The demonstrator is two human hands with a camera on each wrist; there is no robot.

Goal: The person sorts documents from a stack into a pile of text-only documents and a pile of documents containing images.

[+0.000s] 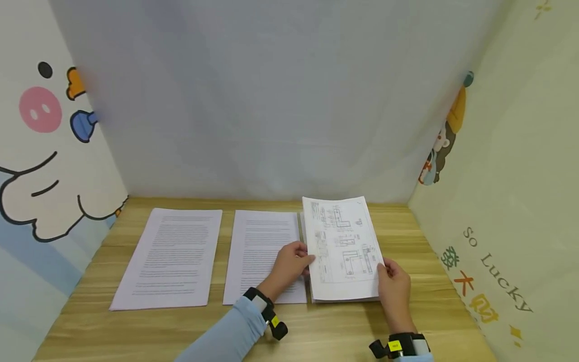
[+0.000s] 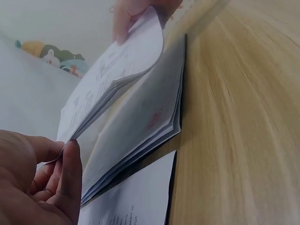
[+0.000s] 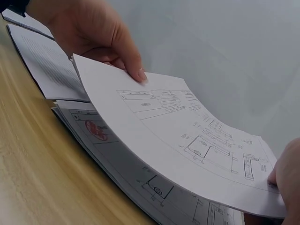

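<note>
Both hands hold a thin sheaf of paper (image 1: 346, 236) printed with technical line drawings. My left hand (image 1: 286, 266) pinches its left edge between thumb and fingers. On the opposite edge my right hand (image 1: 396, 289) grips the sheaf, thumb on top. The sheaf is raised and bowed in the wrist views. Beneath it lies another stack of drawing sheets (image 2: 136, 136), bearing a red stamp (image 3: 96, 130) near one corner. Most of that lower stack is hidden from the head view by the held sheets.
A stack of text pages (image 1: 267, 236) lies just left of the drawings, partly under my left forearm. Farther left is another text stack (image 1: 174, 256). All rest on a wood-grain table (image 1: 154, 329), with a grey backdrop (image 1: 271, 100) behind and printed side panels.
</note>
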